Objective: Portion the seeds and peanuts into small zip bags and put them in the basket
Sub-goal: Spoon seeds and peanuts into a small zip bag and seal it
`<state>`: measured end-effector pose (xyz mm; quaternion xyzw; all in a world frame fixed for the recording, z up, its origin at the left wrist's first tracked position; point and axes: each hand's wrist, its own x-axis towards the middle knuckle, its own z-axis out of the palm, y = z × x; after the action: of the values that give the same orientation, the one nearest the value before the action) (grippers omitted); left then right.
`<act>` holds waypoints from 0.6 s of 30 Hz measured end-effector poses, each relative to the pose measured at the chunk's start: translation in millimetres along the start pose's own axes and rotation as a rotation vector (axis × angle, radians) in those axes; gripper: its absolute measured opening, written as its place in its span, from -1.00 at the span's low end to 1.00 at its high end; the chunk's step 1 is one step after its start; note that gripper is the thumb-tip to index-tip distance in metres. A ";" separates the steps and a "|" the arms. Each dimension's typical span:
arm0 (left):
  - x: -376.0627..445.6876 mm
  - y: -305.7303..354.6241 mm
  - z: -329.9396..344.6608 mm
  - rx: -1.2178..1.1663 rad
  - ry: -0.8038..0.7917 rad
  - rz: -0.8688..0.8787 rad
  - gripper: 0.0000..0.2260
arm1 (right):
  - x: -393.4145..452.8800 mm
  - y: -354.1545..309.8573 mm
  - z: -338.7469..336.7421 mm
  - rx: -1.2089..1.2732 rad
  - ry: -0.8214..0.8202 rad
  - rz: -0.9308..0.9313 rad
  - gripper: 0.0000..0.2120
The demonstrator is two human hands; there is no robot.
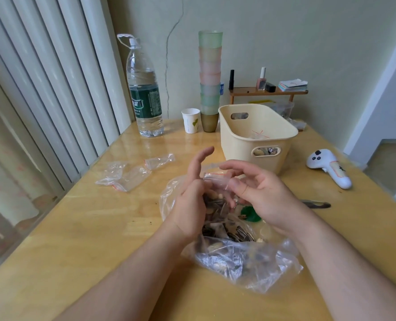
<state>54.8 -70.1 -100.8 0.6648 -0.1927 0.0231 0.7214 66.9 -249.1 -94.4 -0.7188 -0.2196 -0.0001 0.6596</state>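
Head view: a small zip bag [217,181] hangs over the big loose plastic bag of seeds and peanuts [236,242] at the table's [88,228] middle, its red-lined mouth up and long axis roughly upright. The left hand [190,205] holds its side with curled fingers; the right hand [259,193] pinches its rim. Thin, light, slippery film, likely to sag, so best gripped at the stiffer zip edge. The cream basket [257,137] stands just beyond

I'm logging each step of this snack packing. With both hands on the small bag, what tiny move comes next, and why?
Probably press the red-striped zip shut. The small clear zip bag already holds seeds, gripped by the left hand and pinched at its mouth by the right hand; the cream plastic basket waits behind.
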 end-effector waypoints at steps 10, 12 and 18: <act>0.9 2.1 11.5 -0.131 -0.019 -0.052 -0.65 | -3.9 -16.0 -8.1 -0.112 0.181 -0.071 -0.83; -1.8 2.0 17.1 -0.073 0.043 -0.014 -0.78 | -4.4 -16.2 -9.6 -0.249 0.217 -0.084 -0.83; 1.0 0.3 19.6 -0.101 0.129 -0.002 -0.82 | -6.4 -16.1 -6.1 -0.236 0.348 -0.120 -0.79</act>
<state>50.8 -89.3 -99.4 0.6249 -0.1460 0.0555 0.7649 57.8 -256.4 -80.2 -0.7658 -0.1434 -0.1893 0.5976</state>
